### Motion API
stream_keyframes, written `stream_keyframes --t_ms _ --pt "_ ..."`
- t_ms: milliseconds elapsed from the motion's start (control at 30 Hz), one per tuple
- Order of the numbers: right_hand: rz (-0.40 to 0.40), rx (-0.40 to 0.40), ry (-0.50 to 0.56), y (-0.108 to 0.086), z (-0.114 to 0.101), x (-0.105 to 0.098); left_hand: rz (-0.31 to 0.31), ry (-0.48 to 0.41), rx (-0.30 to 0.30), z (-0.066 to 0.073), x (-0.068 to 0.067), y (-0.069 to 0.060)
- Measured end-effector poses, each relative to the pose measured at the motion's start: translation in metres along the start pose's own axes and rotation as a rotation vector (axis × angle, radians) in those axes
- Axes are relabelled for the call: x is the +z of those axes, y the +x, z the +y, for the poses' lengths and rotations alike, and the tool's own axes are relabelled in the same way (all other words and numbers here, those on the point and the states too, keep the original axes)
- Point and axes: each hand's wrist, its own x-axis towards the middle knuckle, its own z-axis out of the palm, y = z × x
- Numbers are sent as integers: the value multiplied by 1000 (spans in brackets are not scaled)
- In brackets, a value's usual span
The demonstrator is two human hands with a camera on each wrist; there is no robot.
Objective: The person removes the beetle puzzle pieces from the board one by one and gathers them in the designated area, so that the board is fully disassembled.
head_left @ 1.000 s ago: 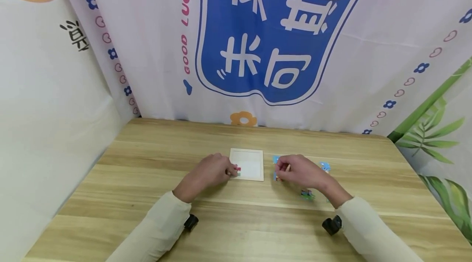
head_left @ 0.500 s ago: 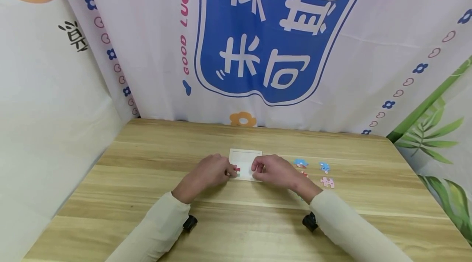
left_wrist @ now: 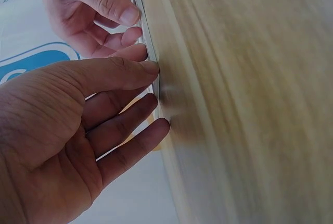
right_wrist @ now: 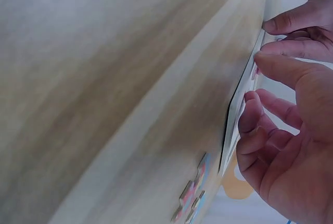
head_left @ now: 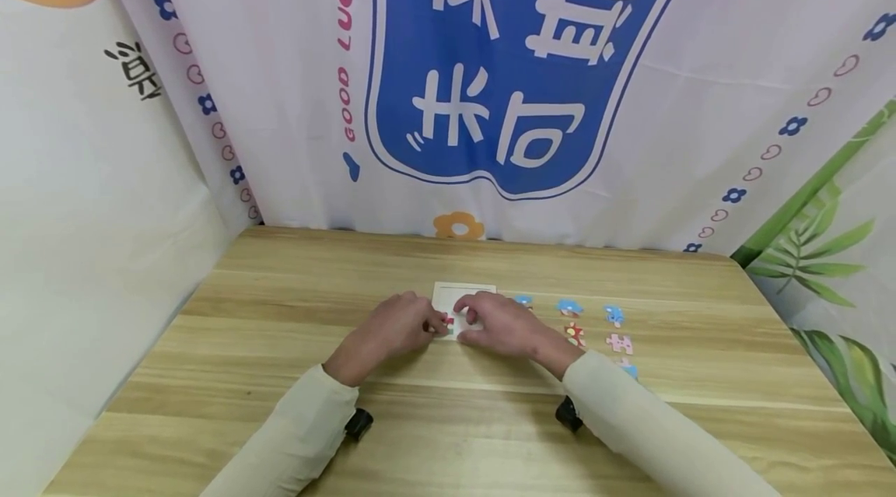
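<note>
A small square white puzzle tray (head_left: 442,293) lies mid-table, with a few red and green jigsaw pieces (head_left: 449,319) at its lower left. My left hand (head_left: 399,328) pinches the tray's left edge between thumb and forefinger; its other fingers are loosely bent. Over the tray's right part is my right hand (head_left: 505,326), thumb and forefinger apart and the other fingers curled. Whether a piece sits between its fingertips is not clear. The right wrist view shows that hand (right_wrist: 296,125) close to the tray's edge (right_wrist: 234,104), facing the left hand (right_wrist: 307,26).
More jigsaw pieces lie to the tray's right, among them a blue one (head_left: 569,307), a red one (head_left: 574,334) and a pink one (head_left: 619,343). My right forearm may hide others. A printed cloth (head_left: 301,131) hangs behind the wooden table (head_left: 280,372).
My right hand has moved left from the loose pieces to over the tray, uncovering several pieces on the table. The left hand has stayed at the tray's left edge.
</note>
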Motion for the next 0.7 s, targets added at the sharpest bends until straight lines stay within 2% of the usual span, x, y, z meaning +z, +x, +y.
stream_keyframes --t_ms 333,500,700 --pt "-21 -37 9 3 -1 -1 -10 18 19 -2 -1 0" --pt "-24 -17 43 3 -3 -1 -6 17 50 -4 -1 -1" --pt "-25 -16 77 2 -4 -2 -12 24 -3 -5 -2 -1"
